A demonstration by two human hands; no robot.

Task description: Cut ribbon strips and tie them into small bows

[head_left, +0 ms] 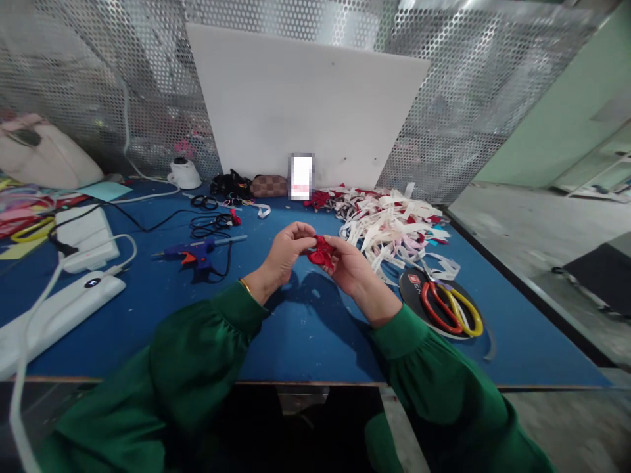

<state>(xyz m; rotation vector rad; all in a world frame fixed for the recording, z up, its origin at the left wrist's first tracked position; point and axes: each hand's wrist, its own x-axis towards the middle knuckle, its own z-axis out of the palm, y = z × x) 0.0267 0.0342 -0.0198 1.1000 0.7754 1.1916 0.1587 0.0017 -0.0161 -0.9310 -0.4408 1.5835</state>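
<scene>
Above the middle of the blue table [315,355], a small red ribbon piece [322,253] is held between both hands. It looks gathered or folded, perhaps like a bow, though its exact shape is partly covered by fingers. My left hand [288,253] pinches its left edge between thumb and fingertips. On the other side, my right hand [350,263] grips it with the thumb on top and the fingers behind. To the left of the hands lies a blue glue gun [197,253] with an orange trigger and a glue stick in its back.
White and red ribbon scraps [389,220] are heaped at the back right. Red-and-yellow-handled scissors [448,309] rest on a black disc [411,289]. A white power strip [69,309] and cables lie left. A white board [305,105] stands behind a lit phone [302,177] and checked pouch [269,186].
</scene>
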